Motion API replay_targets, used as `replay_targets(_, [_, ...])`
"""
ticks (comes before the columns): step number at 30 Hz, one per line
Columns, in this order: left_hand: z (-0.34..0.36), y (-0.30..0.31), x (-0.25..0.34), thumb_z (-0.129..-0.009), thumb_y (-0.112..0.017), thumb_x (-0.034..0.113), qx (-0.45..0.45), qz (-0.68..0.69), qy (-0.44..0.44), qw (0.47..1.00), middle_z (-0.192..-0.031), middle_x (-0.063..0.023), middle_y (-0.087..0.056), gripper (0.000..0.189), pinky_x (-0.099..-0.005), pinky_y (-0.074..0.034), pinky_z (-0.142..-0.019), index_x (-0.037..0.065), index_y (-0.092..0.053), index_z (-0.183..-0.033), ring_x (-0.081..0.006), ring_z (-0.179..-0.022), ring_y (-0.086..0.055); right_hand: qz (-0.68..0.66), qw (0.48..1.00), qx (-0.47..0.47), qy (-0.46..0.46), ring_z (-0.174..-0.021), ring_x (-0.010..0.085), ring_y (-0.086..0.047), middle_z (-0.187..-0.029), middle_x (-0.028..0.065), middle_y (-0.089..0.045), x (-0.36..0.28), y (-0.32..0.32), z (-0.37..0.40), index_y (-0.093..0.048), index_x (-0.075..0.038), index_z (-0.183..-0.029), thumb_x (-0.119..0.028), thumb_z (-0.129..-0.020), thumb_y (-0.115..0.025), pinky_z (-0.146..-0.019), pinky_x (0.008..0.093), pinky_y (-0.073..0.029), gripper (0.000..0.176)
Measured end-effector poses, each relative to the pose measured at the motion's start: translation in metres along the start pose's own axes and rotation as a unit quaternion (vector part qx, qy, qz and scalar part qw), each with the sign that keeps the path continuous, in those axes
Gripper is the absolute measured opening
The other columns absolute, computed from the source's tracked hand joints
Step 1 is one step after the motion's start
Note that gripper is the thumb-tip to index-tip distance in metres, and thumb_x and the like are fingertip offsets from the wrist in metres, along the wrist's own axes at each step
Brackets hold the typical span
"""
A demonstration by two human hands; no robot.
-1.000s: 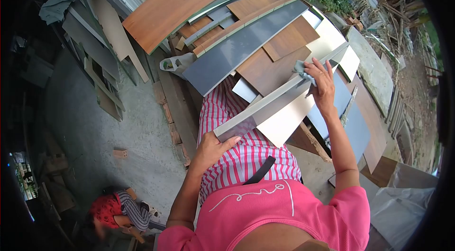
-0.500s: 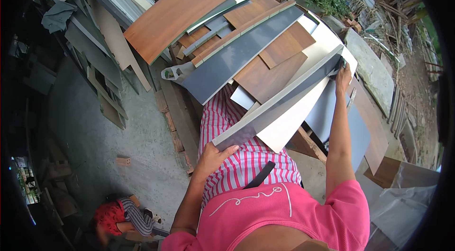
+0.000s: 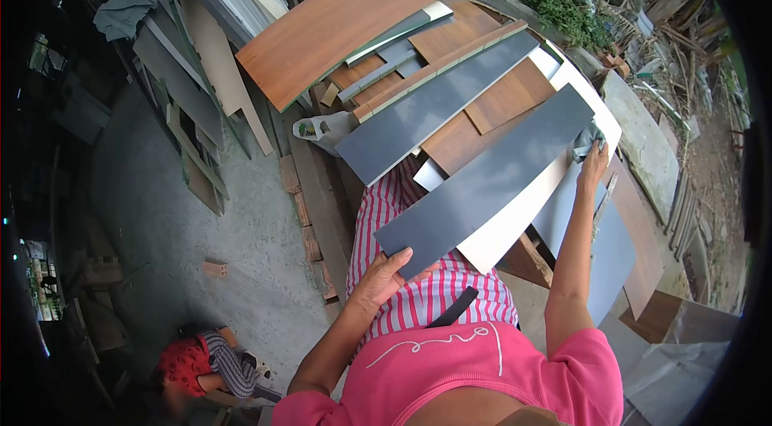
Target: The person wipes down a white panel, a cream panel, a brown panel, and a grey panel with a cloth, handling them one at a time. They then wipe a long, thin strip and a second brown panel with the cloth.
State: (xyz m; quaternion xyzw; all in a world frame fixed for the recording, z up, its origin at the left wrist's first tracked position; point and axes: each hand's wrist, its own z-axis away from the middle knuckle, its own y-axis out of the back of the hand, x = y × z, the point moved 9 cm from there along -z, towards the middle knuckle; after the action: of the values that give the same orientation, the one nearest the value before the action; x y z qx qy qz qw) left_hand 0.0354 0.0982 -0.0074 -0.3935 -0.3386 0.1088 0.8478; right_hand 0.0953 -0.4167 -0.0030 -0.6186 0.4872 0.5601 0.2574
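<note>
A long dark grey board point(image 3: 490, 176) lies slantwise in front of me, its broad face turned up. My left hand point(image 3: 384, 277) grips its near left end, thumb on top and fingers underneath. At the far right end, my right hand point(image 3: 593, 162) is closed on a grey-green cloth point(image 3: 587, 140), which touches the board's edge. Below the board is a cream-white panel point(image 3: 515, 217). Just beyond it lie brown wood-look boards point(image 3: 462, 140) and another dark grey board point(image 3: 438, 104).
A large reddish-brown panel point(image 3: 346, 28) tops the pile at the back. Scrap boards point(image 3: 181, 88) lean at left, with a rag point(image 3: 125, 13) on them. A loose brick point(image 3: 215, 267) lies on the concrete floor point(image 3: 161, 225). Another person point(image 3: 201, 366) is low at bottom left.
The dark grey board has turned from its edge to show its broad face. The cloth in my right hand shows more now. The whole view has shifted slightly.
</note>
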Motion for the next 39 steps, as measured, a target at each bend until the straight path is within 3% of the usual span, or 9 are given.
replay_targets(15, [-0.056,-0.004,0.048,-0.087,-0.061,0.031,-0.032,-0.028,-0.052,0.998,-0.118,-0.0175,-0.054,0.058,-0.0383,-0.052,-0.085,-0.002,-0.037,-0.129,-0.0298,-0.100,-0.061,0.056,0.979,-0.198,-0.006,-0.077,0.0127,-0.051,-0.088,0.0069,-0.059,-0.063,-0.070,0.118,-0.052,0.003,-0.112,-0.021,-0.097,-0.042,-0.071,0.0252,-0.041,0.030])
replay_targets(19, [-0.046,0.049,0.054,-0.082,-0.065,0.042,-0.062,-0.312,0.030,0.948,-0.120,-0.0166,-0.052,0.071,-0.0391,-0.049,-0.087,-0.001,-0.035,-0.130,-0.0266,-0.100,-0.060,0.166,0.967,-0.185,0.055,-0.083,0.0242,-0.056,-0.092,0.0147,-0.059,-0.081,-0.082,0.136,-0.052,0.004,-0.112,-0.020,-0.095,-0.044,-0.079,0.0327,-0.043,0.030])
replay_targets(21, [-0.048,0.099,0.079,-0.084,-0.062,0.044,-0.075,-0.548,0.044,0.832,-0.122,-0.0176,-0.050,0.070,-0.0398,-0.047,-0.089,-0.001,-0.035,-0.130,-0.0264,-0.102,-0.058,0.211,0.955,-0.185,0.098,-0.088,0.0267,-0.056,-0.097,0.0161,-0.059,-0.076,-0.085,0.131,-0.053,0.002,-0.111,-0.018,-0.094,-0.045,-0.081,0.0343,-0.042,0.027])
replay_targets(24, [-0.054,0.151,0.182,-0.088,-0.053,0.047,0.143,-0.221,-0.092,0.960,-0.125,-0.0194,-0.048,0.067,-0.0436,-0.044,-0.093,-0.001,-0.034,-0.130,-0.0315,-0.107,-0.056,0.215,0.954,-0.191,0.082,-0.090,0.0276,-0.056,-0.099,0.0160,-0.057,-0.077,-0.085,0.133,-0.053,0.001,-0.112,-0.014,-0.093,-0.044,-0.082,0.0350,-0.042,0.026])
replay_targets(29, [-0.113,0.225,0.300,-0.086,-0.041,0.061,0.195,0.208,-0.280,0.917,-0.134,-0.0239,-0.038,0.086,-0.0508,-0.032,-0.103,-0.002,-0.016,-0.138,-0.0386,-0.124,-0.039,0.198,0.959,-0.190,0.070,-0.089,0.0274,-0.055,-0.098,0.0155,-0.057,-0.095,-0.084,0.140,-0.051,0.002,-0.113,-0.010,-0.091,-0.044,-0.083,0.0345,-0.042,0.026])
replay_targets(33, [-0.140,0.214,0.351,-0.083,-0.038,0.068,0.228,0.212,-0.285,0.906,-0.137,-0.0219,-0.036,0.089,-0.0523,-0.029,-0.104,0.002,-0.019,-0.140,-0.0364,-0.126,-0.037,0.216,0.956,-0.163,0.116,-0.082,0.0263,-0.056,-0.094,0.0161,-0.059,-0.076,-0.083,0.131,-0.053,0.001,-0.111,-0.019,-0.093,-0.046,-0.077,0.0337,-0.044,0.027])
replay_targets(35, [-0.158,0.191,0.377,-0.081,-0.035,0.072,0.115,0.143,-0.299,0.936,-0.137,-0.0174,-0.038,0.085,-0.0520,-0.030,-0.103,0.008,-0.030,-0.138,-0.0329,-0.125,-0.039,0.212,0.954,-0.161,0.137,-0.081,0.0262,-0.056,-0.094,0.0156,-0.059,-0.084,-0.082,0.134,-0.053,0.001,-0.111,-0.018,-0.093,-0.047,-0.076,0.0337,-0.044,0.027])
replay_targets(36, [-0.158,0.203,0.382,-0.083,-0.041,0.068,0.229,0.090,-0.285,0.927,-0.135,-0.0125,-0.043,0.075,-0.0502,-0.033,-0.101,0.013,-0.039,-0.133,-0.0292,-0.123,-0.042,0.204,0.958,-0.181,0.088,-0.090,0.0269,-0.055,-0.100,0.0152,-0.056,-0.083,-0.082,0.135,-0.051,0.002,-0.112,-0.005,-0.088,-0.045,-0.084,0.0336,-0.041,0.026])
replay_targets(39, [-0.148,0.180,0.383,-0.079,-0.052,0.065,0.251,-0.061,-0.249,0.933,-0.132,-0.0082,-0.046,0.073,-0.0475,-0.039,-0.094,0.017,-0.040,-0.133,-0.0253,-0.120,-0.046,0.198,0.961,-0.182,0.063,-0.092,0.0267,-0.055,-0.101,0.0148,-0.056,-0.084,-0.083,0.135,-0.051,0.002,-0.112,-0.004,-0.088,-0.045,-0.084,0.0330,-0.041,0.026])
